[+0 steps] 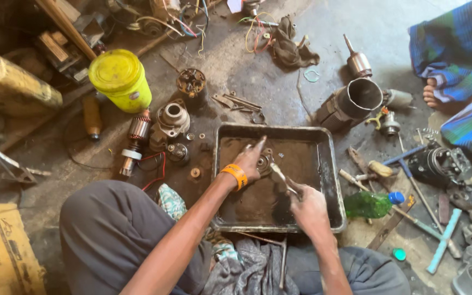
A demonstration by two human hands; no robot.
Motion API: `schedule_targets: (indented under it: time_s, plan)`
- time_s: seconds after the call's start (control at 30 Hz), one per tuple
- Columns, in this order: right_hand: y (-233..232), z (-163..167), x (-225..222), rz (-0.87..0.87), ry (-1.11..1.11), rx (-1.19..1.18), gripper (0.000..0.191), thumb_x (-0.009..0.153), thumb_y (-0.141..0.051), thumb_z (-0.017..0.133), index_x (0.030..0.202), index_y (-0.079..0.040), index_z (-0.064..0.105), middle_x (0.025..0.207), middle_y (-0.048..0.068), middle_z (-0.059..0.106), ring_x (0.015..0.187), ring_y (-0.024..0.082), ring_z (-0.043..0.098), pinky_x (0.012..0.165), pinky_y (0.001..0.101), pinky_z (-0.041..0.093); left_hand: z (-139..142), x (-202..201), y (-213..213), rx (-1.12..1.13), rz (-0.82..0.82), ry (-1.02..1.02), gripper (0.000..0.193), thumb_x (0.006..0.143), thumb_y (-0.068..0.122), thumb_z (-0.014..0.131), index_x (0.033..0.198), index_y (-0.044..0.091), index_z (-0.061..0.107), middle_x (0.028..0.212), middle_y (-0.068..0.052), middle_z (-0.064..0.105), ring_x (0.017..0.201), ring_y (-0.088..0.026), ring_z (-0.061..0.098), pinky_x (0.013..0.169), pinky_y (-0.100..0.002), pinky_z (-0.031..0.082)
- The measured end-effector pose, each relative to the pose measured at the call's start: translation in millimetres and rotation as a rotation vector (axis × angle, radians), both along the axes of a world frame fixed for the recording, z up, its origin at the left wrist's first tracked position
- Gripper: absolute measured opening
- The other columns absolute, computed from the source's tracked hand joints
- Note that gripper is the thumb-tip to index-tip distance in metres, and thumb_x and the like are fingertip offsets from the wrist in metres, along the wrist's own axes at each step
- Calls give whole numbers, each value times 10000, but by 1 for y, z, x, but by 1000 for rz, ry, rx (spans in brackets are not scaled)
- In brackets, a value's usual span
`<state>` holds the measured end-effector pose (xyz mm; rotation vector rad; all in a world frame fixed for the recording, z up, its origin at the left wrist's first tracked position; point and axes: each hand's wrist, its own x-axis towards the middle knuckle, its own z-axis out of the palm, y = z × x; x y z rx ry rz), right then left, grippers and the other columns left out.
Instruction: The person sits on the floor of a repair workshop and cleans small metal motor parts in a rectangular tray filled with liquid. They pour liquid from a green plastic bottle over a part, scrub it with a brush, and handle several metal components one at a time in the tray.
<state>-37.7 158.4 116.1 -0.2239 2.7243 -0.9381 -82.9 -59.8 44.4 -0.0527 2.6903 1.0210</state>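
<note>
A black metal tray (331,180) with dark dirty liquid lies on the floor in front of me. My left hand (251,159), with an orange wristband, holds a small round metal part (263,161) over the liquid. My right hand (308,206) grips a thin metal tool (281,179) whose tip touches that part. Both hands are greasy.
A yellow-lidded jar (120,78), an armature (135,139) and motor housings (171,120) lie at the left. A metal cylinder (353,101), a green bottle (371,204), hammers and loose tools lie at the right. Another person's foot (432,93) and checked cloth sit at the top right.
</note>
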Motion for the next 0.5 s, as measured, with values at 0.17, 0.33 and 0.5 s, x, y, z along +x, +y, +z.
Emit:
schedule_targets:
  time_s: [0.17,0.33,0.5]
  plan:
    - [-17,-14,1,129,378,-31,226,909,-89,664,1103,-28,762,964,236,726,897,416,698,818,488,551,-14,4,9,100,-144,221,1159,633,-9,745,1607,95,126,1397,-349,523,1361,-510,451,1124,-482,418]
    - [-1,-22,4,126,439,6,253,854,-99,688,1076,14,734,932,252,719,878,445,686,793,506,540,-25,0,9,28,-169,191,1132,664,-1,753,1609,82,134,1358,-328,562,1359,-503,452,1134,-490,408]
    - [10,-19,-5,-11,351,32,215,893,-123,693,1068,-6,736,944,245,727,893,413,712,809,474,566,-21,0,11,-45,-209,227,1136,660,5,766,1597,59,124,1327,-324,580,1351,-499,459,1120,-494,423]
